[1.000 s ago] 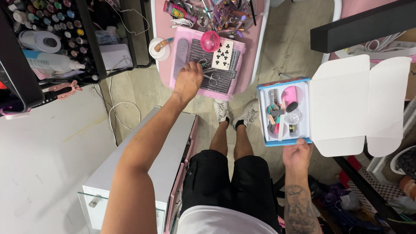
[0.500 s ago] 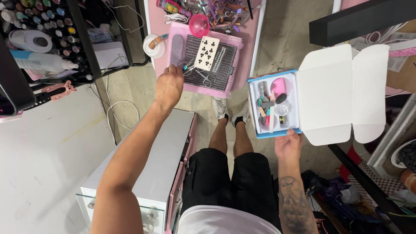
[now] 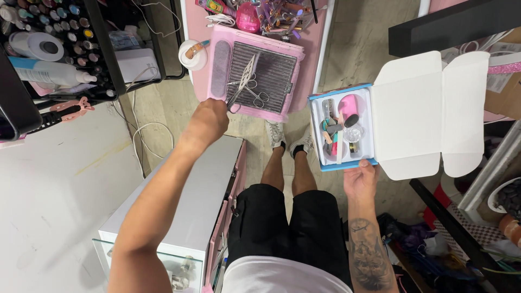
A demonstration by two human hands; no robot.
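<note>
- Two hands in the head view; the left hand (image 3: 209,120) is stretched forward to the near edge of the pink bench (image 3: 312,54); the right hand (image 3: 360,182) is held out to the side, well apart from the left.
- One grey slatted grille (image 3: 268,76) lies on a pink towel (image 3: 287,111) on the bench; on the grille lie two pairs of small metal scissors (image 3: 255,96), crossing each other, and one pale flat card (image 3: 247,73) tilted on its edge.
- One long grey nail file (image 3: 220,69) lies along the left side of the towel, just beside the grille.
- Left grip: fingers curled shut at the near end of the nail file and the scissor handles; the fingertips are hidden behind the knuckles, so I cannot tell which of these it pinches.
- Right grip: clenched on the near edge of one open box (image 3: 343,126), thumb on the blue rim; the box is held in the air over the floor, level, its white lid (image 3: 434,108) folded out flat to the right.
- Inside the box: one pink device (image 3: 347,106), one clear round jar (image 3: 353,133), and several thin tools (image 3: 329,127) lying lengthwise; their number is too small to count.
- One white round dish (image 3: 192,54) sits at the bench's left corner; one white cabinet (image 3: 201,206) stands under the left forearm.
</note>
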